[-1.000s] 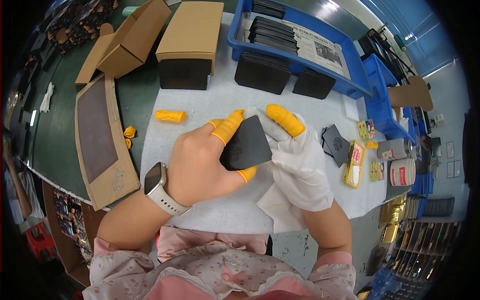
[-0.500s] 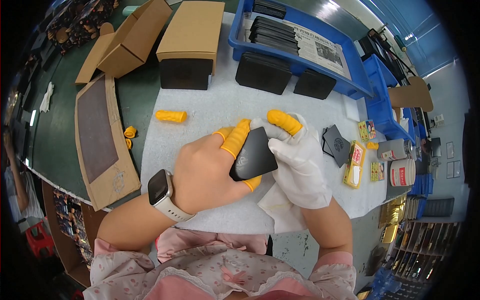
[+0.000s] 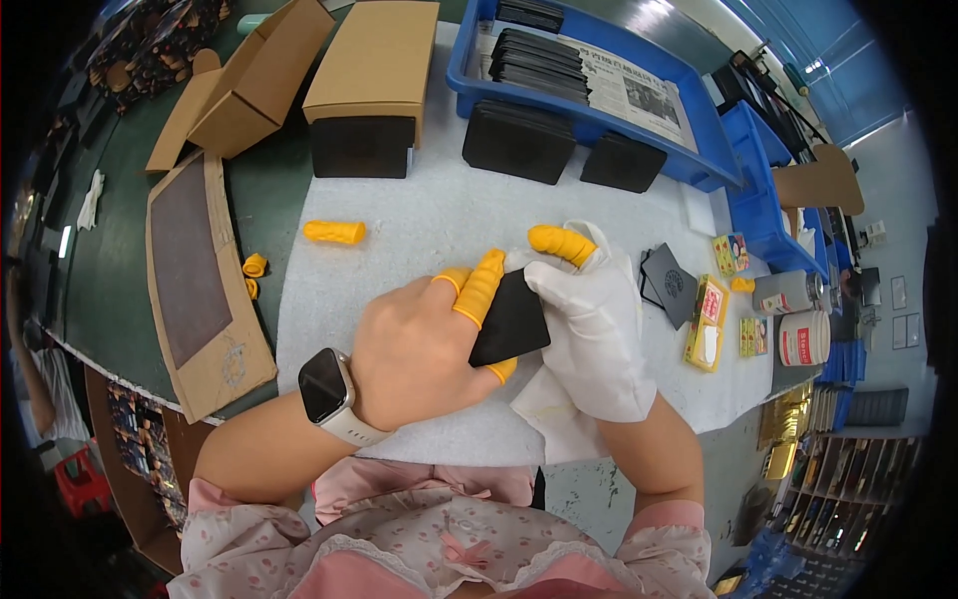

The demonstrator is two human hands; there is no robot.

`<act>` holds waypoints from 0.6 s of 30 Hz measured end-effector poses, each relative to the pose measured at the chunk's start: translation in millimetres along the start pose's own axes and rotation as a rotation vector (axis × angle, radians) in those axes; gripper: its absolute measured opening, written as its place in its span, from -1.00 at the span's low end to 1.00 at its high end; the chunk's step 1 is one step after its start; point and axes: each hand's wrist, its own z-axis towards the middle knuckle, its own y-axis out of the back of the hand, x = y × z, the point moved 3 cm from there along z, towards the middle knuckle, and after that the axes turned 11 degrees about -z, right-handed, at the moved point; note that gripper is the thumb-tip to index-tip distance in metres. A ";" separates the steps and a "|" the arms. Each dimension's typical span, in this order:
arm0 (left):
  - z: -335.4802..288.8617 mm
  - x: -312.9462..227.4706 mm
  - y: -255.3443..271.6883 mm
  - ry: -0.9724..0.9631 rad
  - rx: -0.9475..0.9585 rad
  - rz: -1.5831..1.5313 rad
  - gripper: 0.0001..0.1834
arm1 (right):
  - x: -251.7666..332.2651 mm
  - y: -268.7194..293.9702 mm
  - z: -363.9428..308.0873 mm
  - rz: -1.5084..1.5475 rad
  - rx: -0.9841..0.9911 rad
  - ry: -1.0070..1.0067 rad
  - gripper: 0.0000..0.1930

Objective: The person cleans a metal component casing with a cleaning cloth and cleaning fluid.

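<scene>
The left hand (image 3: 424, 344), in yellow finger covers (image 3: 481, 288), holds a black card (image 3: 511, 324) near the centre; from the card's three o'clock, the white-gloved right hand (image 3: 589, 334) touches it. A blue tray (image 3: 699, 172) sits at one o'clock, a brown box (image 3: 374, 60) at eleven, a cardboard panel (image 3: 195, 270) at nine.

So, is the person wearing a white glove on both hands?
No: only the right hand wears a white glove, while the left hand shows bare skin and yellow finger covers.

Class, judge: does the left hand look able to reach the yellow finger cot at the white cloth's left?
Probably yes: bare cloth separates the left hand from the finger cot, though that hand holds a black plate.
</scene>
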 end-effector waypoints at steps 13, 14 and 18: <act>-0.8 9.0 2.6 0.063 -0.028 -0.058 -0.26 | -3.6 0.2 1.5 0.156 0.095 0.017 -0.57; -0.5 9.2 3.0 0.062 -0.029 -0.058 -0.26 | -3.1 0.1 1.1 0.156 0.095 0.019 -0.57; 2.6 13.1 4.9 0.076 -0.049 -0.099 -0.28 | -1.8 -1.8 1.9 0.228 0.190 0.048 -0.52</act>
